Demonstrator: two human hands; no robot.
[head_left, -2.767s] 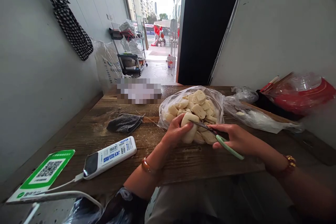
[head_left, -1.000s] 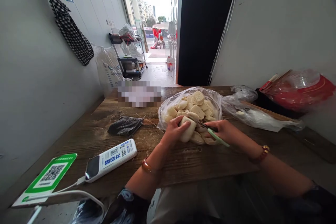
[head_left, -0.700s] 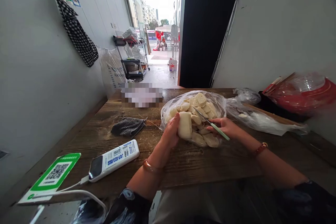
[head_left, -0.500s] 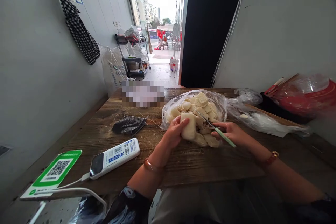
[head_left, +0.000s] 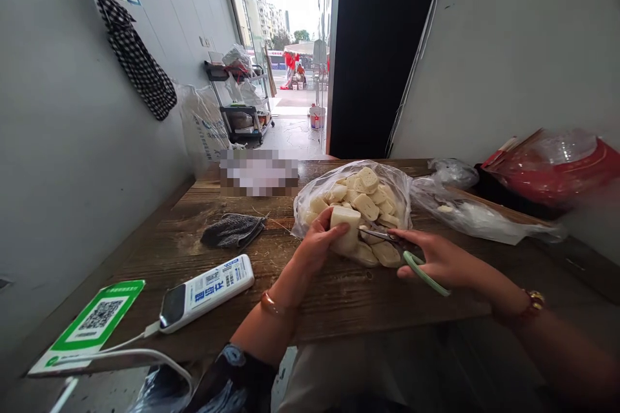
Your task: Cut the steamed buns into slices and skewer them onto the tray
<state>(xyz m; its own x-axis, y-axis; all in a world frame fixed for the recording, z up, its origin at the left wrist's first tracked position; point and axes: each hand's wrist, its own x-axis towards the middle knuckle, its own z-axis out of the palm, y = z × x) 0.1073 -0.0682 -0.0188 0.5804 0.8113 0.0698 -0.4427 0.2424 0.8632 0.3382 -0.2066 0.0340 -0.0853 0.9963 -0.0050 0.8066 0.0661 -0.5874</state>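
My left hand (head_left: 317,240) is closed round a thick white steamed bun (head_left: 345,222), thumb across its front. In my right hand (head_left: 436,259) is a pair of scissors (head_left: 427,276) with light green handles, its metal blades pointing left at the bun's right side. Whether the blades cut into the bun cannot be made out. Just behind both hands, a clear plastic bag (head_left: 306,197) lies spread on the table, heaped with pale bun pieces (head_left: 367,206). Some pieces lie at the bag's near edge, partly hidden by the bun and the blades.
On the wooden table (head_left: 271,271) are a dark grey cloth (head_left: 232,230), a white power bank (head_left: 208,293) with a cable, and a green QR code card (head_left: 92,319). Crumpled plastic bags (head_left: 484,213) and a red bag (head_left: 557,168) lie at the right.
The scissors have come down from above the bun to its right side, and their green handle has turned into view as a loop. The bun has tipped, showing its top face.
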